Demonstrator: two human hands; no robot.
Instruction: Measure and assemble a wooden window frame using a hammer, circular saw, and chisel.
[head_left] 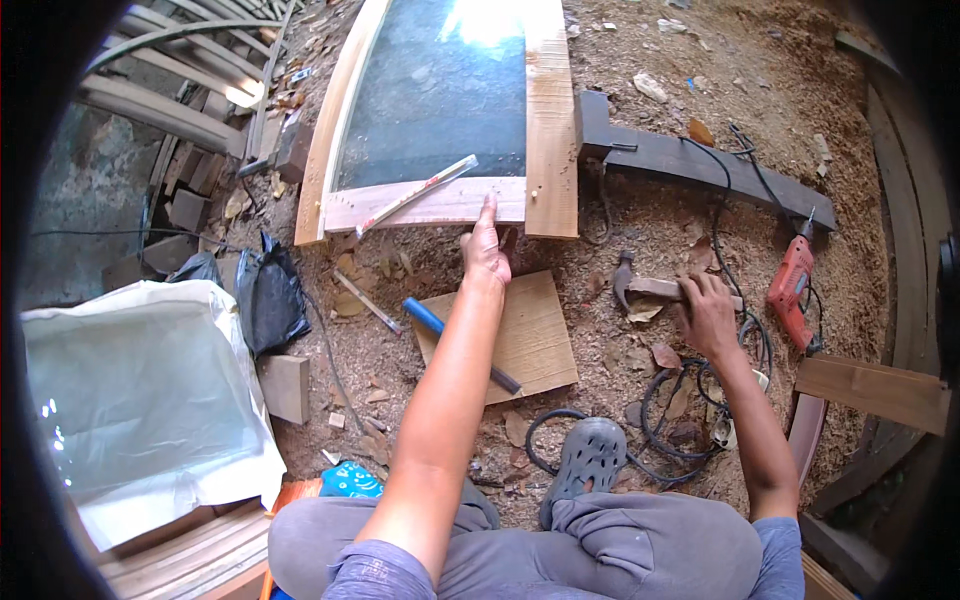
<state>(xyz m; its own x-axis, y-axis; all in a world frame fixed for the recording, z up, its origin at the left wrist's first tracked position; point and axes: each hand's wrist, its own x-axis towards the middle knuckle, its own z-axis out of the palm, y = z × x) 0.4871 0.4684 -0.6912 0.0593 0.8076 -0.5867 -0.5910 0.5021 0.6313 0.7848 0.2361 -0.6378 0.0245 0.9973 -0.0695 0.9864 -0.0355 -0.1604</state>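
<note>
A wooden-framed glass panel [551, 120] lies ahead of me on the ground. My left hand [487, 250] grips its near rail [430, 203], with a finger over the top and the other fingers partly hidden below. Across that rail rests a thin pale stick [417, 195] with a clear end. To the right, my right hand [710, 308] is closed round the wooden handle of a claw hammer [624, 281], whose dark head points left near the ground. Beneath my left forearm, a blue-handled tool [425, 315] lies across a flat brown board [545, 335].
A red power drill [791, 292] with a coiled black cable [650, 425] lies at right, near a dark beam [720, 170]. At left, a glass pane [140, 390] rests on white sheeting, beside a black plastic bag [272, 298]. Wood shavings and leaves cover the ground.
</note>
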